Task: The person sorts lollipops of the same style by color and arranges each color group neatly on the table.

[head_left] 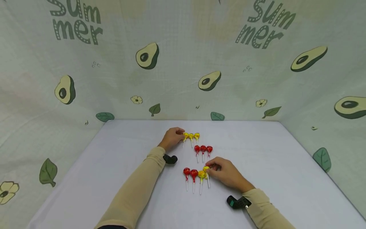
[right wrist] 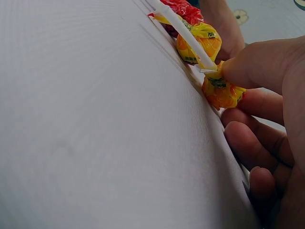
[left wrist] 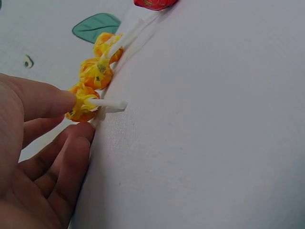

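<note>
Three yellow lollipops stand side by side in the back row. My left hand (head_left: 172, 138) pinches the leftmost, a yellow lollipop (left wrist: 82, 109), by its wrapped head between thumb and fingers. My right hand (head_left: 226, 171) pinches the head of a yellow lollipop (right wrist: 222, 90) at the right end of the front row. Left of it lie another yellow lollipop (head_left: 201, 174) and two red ones, with a red lollipop (head_left: 186, 171) at the row's left end. The lollipops' white sticks point toward me.
Between the two rows lie three more red lollipops, the middle one a red lollipop (head_left: 203, 149). All are on a table (head_left: 120, 152) covered in white. A printed cloth (head_left: 177, 57) with avocados and leaves hangs behind it and at both sides.
</note>
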`<action>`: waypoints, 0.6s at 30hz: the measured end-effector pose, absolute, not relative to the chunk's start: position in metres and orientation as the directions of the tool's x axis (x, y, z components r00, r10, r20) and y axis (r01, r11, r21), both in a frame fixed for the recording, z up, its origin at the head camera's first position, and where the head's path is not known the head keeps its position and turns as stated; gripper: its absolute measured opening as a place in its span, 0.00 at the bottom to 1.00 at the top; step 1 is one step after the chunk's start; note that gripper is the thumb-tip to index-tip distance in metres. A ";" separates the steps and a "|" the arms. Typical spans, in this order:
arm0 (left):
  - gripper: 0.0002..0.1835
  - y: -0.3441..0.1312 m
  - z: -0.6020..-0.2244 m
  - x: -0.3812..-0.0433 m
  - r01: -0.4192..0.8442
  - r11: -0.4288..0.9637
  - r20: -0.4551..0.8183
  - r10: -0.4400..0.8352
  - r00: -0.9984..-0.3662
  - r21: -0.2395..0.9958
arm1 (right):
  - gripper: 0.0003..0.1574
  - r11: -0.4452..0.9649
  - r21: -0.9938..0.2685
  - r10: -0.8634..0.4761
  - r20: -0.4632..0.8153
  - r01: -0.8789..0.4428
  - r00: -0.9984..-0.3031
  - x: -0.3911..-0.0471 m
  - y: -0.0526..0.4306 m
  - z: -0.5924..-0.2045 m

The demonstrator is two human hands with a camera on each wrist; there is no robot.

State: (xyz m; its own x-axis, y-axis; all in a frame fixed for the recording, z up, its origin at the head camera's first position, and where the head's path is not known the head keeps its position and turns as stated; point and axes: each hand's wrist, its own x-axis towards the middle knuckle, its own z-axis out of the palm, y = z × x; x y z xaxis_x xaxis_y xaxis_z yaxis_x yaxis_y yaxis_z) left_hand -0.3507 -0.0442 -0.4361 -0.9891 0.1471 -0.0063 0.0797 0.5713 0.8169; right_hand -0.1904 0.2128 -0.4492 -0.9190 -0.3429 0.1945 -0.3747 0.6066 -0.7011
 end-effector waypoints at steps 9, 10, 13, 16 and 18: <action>0.13 -0.046 -0.434 -0.346 0.088 0.535 -0.002 0.166 -0.986 0.840 | 0.10 0.612 -0.691 -0.344 0.206 -0.385 -0.916 -0.190 0.214 -0.450; 0.12 -0.046 -0.433 -0.345 0.090 0.536 0.000 0.166 -0.986 0.840 | 0.10 0.613 -0.690 -0.344 0.207 -0.386 -0.916 -0.190 0.215 -0.450; 0.11 -0.046 -0.433 -0.341 0.087 0.555 -0.001 0.157 -0.988 0.827 | 0.10 0.614 -0.689 -0.347 0.203 -0.385 -0.916 -0.191 0.215 -0.451; 0.10 -0.047 -0.433 -0.337 0.082 0.569 -0.002 0.145 -0.989 0.818 | 0.10 0.614 -0.690 -0.349 0.200 -0.384 -0.916 -0.191 0.215 -0.452; 0.10 -0.047 -0.432 -0.334 0.077 0.570 -0.004 0.139 -0.990 0.818 | 0.10 0.611 -0.692 -0.350 0.200 -0.384 -0.915 -0.191 0.214 -0.452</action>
State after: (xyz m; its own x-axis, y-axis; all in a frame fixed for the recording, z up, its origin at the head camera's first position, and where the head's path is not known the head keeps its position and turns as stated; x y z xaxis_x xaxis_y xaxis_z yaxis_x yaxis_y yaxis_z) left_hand -0.3342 -0.0471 -0.4320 -0.9903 0.1389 -0.0038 0.0767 0.5695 0.8184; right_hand -0.1914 0.2140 -0.4521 -0.9154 -0.3495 0.1999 -0.3845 0.6113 -0.6917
